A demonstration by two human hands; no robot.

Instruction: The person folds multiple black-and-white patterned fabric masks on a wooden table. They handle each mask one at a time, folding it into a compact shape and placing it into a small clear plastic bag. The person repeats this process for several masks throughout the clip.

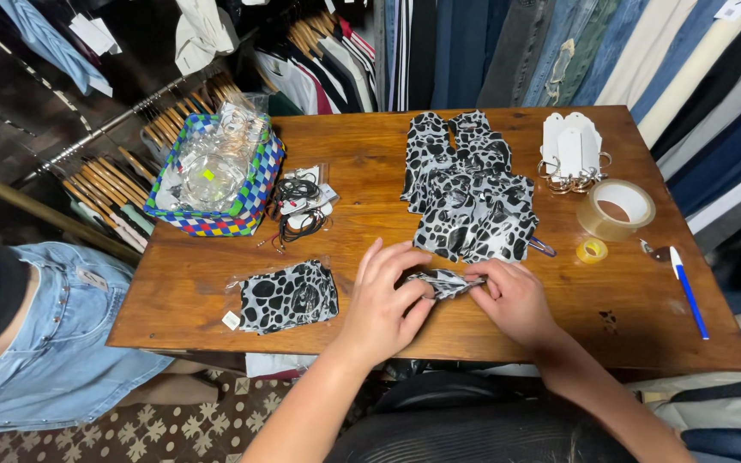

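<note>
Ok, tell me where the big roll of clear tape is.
In the head view, the big roll of clear tape lies on the wooden table's right side, just below the white tags on metal rings and above the small yellow tape roll.

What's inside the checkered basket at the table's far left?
The checkered basket holds clear plastic bags, crumpled and piled above its rim, with a yellow-green speck showing through. Anything beneath them is covered.

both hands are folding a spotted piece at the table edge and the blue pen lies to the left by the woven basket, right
Not quite. In the head view the blue pen lies on the right side of the table, past the tape roll, far from the woven basket. Both hands do hold the spotted piece.
</note>
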